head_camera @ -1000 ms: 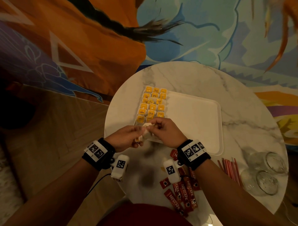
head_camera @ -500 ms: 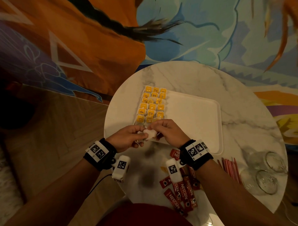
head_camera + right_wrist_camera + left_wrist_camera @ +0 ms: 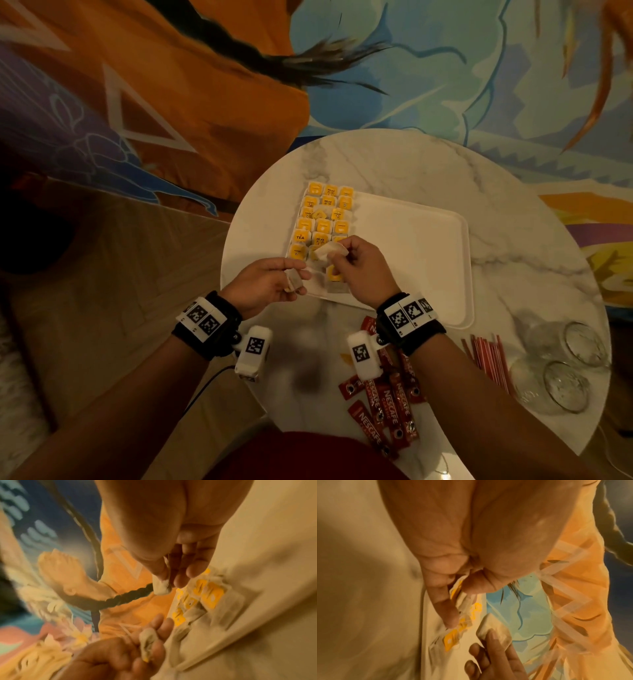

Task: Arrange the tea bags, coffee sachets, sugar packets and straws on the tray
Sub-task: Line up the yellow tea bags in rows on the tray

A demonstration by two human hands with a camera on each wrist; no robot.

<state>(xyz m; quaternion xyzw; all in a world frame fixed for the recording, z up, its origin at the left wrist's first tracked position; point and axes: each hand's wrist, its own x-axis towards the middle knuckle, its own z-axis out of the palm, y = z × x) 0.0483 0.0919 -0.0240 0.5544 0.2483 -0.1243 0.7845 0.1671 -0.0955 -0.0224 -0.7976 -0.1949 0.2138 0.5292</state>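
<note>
Several tea bags point(image 3: 323, 219) with yellow tags lie in rows on the left part of the white tray point(image 3: 428, 267). My left hand point(image 3: 291, 277) holds one pale tea bag point(image 3: 295, 281) at the tray's near left corner. The same bag point(image 3: 149, 642) shows in the right wrist view. My right hand point(image 3: 337, 256) pinches another tea bag point(image 3: 329, 251) just above the nearest row, and it shows again as the tea bag point(image 3: 493, 628) point(image 3: 161, 586). Red coffee sachets point(image 3: 387, 404) lie on the table under my right wrist. Red straws point(image 3: 486, 356) lie to their right.
The tray sits on a round marble table point(image 3: 462, 178). Two clear glasses point(image 3: 561, 387) lie on their sides near the right edge, beside the straws. The tray's right two thirds hold nothing. A painted wall rises behind the table.
My hands, joined over one clump of tea bags, have parted. The right hand lifted a bag up and forward over the nearest row; the left kept another and drew back left.
</note>
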